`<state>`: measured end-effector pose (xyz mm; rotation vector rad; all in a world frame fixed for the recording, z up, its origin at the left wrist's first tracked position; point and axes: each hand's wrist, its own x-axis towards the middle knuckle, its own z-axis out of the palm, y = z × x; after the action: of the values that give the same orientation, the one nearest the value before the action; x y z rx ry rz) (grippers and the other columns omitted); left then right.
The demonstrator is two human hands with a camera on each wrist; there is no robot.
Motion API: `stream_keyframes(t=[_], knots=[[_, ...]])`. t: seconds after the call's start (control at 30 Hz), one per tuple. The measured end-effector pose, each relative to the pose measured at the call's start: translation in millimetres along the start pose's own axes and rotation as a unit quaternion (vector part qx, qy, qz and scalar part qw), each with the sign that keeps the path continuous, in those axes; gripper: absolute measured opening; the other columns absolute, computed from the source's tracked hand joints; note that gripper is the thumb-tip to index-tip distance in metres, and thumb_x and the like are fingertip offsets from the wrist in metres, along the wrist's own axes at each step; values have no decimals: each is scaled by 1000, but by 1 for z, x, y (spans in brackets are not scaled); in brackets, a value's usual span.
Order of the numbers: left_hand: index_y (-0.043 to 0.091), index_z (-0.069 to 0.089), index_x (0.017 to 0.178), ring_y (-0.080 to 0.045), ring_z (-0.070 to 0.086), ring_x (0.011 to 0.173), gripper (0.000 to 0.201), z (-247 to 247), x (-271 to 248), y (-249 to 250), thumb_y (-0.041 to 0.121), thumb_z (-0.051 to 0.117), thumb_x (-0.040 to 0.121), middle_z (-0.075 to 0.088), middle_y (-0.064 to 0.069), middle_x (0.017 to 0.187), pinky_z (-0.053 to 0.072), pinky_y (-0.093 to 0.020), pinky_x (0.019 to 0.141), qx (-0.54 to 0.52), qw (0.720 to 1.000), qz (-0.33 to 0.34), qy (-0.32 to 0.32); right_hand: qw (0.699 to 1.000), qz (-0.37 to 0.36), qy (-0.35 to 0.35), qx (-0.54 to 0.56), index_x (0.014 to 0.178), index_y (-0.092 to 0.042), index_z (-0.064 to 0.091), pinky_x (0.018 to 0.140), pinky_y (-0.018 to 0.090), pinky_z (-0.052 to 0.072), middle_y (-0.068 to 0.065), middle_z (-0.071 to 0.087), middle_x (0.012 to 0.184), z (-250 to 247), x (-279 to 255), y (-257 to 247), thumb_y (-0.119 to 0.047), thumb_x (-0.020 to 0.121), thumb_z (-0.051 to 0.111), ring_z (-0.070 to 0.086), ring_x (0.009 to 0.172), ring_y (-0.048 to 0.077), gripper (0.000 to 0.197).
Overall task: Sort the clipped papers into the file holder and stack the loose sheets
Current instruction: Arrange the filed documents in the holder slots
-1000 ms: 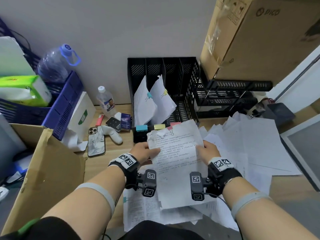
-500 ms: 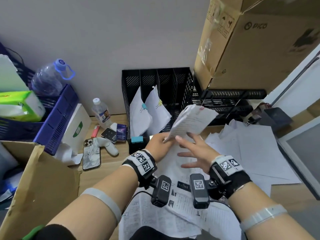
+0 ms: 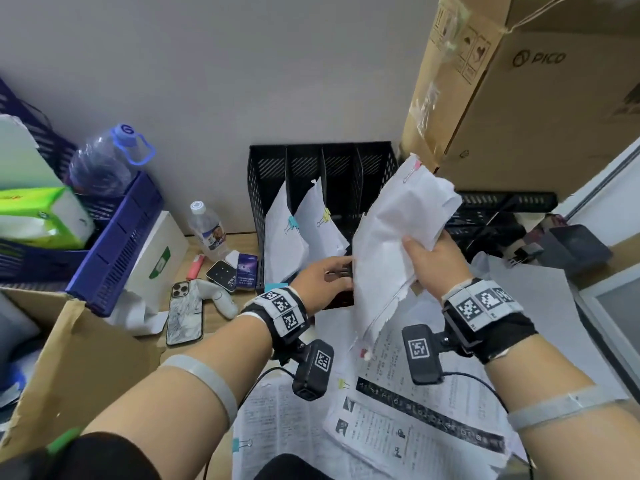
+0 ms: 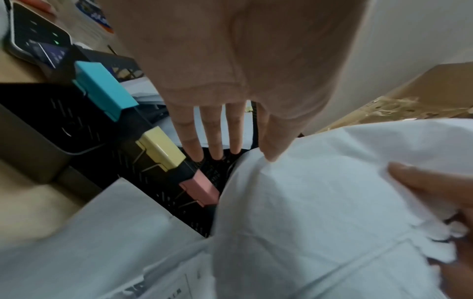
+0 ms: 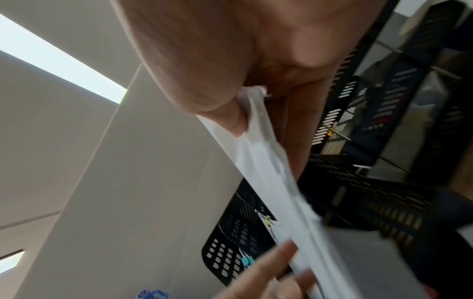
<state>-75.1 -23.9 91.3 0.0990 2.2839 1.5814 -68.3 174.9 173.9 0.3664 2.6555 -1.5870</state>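
My right hand pinches a white clipped paper bundle by its right edge and holds it upright in front of the black file holder. A pink clip sits at the bundle's top corner. My left hand is open with straight fingers over the holder's front edge, where blue, yellow and pink tabs sit. Its thumb touches the bundle. Two clipped papers stand in the holder's two left slots. In the right wrist view the thumb presses on the bundle.
Loose white sheets cover the table at right, and printed and clipped papers lie near me. A large cardboard box and black trays stand behind right. A phone, bottle, blue crate and open carton sit left.
The bundle went from both hands, lying flat, through the left hand alone into the right hand, which raised it upright. The left hand let go and opened beside it.
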Motion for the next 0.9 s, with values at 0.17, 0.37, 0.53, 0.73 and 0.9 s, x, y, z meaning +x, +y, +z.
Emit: stream_keyframes(t=[0.17,0.37,0.53,0.73,0.9], knots=[[26,58,139,-6,55,119,44,-3,11,-1,24,65,96,62,10,129,40,-20,103,71,996,-27,-37,999,-22,-30,-11,124,-10,58,89,28,40,3,63,113,2,22,-15,-28,99,52,58,107,21,31],[29,33,154,-37,55,128,66,-1,21,-9,18,60,96,59,-13,140,46,-36,104,78,992,-96,-23,994,-90,-39,-54,125,-7,60,96,32,45,11,66,123,14,57,-29,-25,99,48,59,115,29,34],[33,32,154,-23,58,127,73,-8,22,-19,16,61,90,52,-2,148,44,-35,112,55,994,-83,39,995,-93,2,-45,122,-6,62,87,24,40,10,66,122,31,72,-27,-26,100,47,60,115,28,33],[29,36,153,-20,43,142,66,-16,25,-31,14,60,93,43,-1,156,35,-38,119,51,993,-82,67,995,-54,15,-80,110,-2,66,90,29,47,19,69,113,60,87,-5,-34,96,51,64,106,34,38],[26,44,149,-20,53,132,60,-19,23,-40,10,60,93,54,-4,146,45,-42,110,46,993,-76,72,994,15,-71,-78,95,2,61,71,45,60,22,72,71,81,92,11,-33,98,41,69,66,36,40]])
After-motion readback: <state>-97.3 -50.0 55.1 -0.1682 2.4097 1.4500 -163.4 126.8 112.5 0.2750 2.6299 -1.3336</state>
